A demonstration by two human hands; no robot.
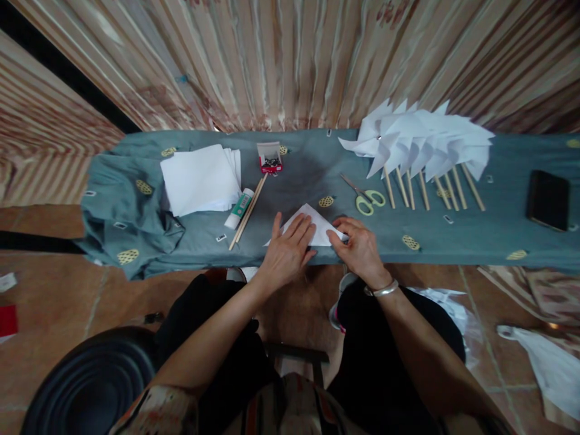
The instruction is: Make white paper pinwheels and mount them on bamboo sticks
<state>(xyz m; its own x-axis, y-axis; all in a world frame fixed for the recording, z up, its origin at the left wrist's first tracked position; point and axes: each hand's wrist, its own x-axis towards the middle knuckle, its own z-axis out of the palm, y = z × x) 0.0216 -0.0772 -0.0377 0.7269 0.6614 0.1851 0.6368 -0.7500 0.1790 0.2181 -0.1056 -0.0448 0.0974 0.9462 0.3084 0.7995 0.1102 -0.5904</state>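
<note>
A white paper folded into a triangle (317,222) lies at the near edge of a low bench covered in blue-grey cloth (299,175). My left hand (286,251) lies flat on the paper's left part with fingers stretched out. My right hand (357,244) presses the paper's right corner with curled fingertips; a metal bangle sits on that wrist.
A stack of white paper squares (199,178), a glue stick (239,208), wooden sticks (248,211) and a small box of pins (269,158) lie to the left. Green-handled scissors (366,196), a row of paper pinwheels (421,145) and a black phone (547,199) lie to the right.
</note>
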